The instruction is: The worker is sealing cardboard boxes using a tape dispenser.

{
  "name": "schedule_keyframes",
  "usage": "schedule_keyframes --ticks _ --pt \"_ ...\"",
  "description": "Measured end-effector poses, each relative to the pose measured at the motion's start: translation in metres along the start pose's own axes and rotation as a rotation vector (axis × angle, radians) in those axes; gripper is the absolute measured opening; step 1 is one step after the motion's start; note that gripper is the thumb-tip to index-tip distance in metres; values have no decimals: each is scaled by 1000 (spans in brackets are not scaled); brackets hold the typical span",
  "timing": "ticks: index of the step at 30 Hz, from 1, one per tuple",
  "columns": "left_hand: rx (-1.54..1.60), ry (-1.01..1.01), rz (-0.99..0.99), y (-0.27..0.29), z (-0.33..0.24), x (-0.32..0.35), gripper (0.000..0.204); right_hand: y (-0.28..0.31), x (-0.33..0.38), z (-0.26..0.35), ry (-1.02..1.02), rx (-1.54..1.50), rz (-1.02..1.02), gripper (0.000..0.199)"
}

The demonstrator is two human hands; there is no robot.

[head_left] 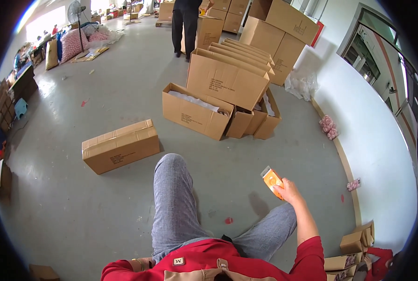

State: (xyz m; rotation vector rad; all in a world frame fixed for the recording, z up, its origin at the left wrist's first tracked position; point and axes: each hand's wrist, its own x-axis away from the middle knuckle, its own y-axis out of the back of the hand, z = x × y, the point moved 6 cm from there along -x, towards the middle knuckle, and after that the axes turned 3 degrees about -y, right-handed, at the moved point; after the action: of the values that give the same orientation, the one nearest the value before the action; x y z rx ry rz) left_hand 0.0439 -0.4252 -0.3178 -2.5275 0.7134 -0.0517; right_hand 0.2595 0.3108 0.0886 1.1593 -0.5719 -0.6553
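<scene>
My right hand (289,191) is closed around an orange tape dispenser (271,180) with a greyish end, held above the floor to the right of my knees. At the lower edge, only a little of my left hand (144,264) shows, beside my hip with a band at the wrist; its fingers are hidden. A closed brown carton (121,146) lies on the floor ahead and to the left, tape along its top seam. Farther off, an open carton (195,112) holds white lining material.
Several flattened or nested cartons (232,77) sit on top of more open boxes. Behind them a person (185,25) in dark clothes stands by taller cartons. A white wall (358,126) with pink bundles (328,126) along its base bounds the right. Small boxes (354,242) lie at lower right.
</scene>
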Motion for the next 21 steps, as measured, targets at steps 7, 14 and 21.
schedule_keyframes --ticks 7,14,21 --pt "57 0 -124 -9 14 34 53 -10 -20 5 -10 27 72 45" --pt "57 174 -279 -20 -39 109 54 -53 -64 39 67 -35 247 41" --pt "-103 832 -569 -191 -88 -10 54 -69 -109 47 46 -95 274 30"
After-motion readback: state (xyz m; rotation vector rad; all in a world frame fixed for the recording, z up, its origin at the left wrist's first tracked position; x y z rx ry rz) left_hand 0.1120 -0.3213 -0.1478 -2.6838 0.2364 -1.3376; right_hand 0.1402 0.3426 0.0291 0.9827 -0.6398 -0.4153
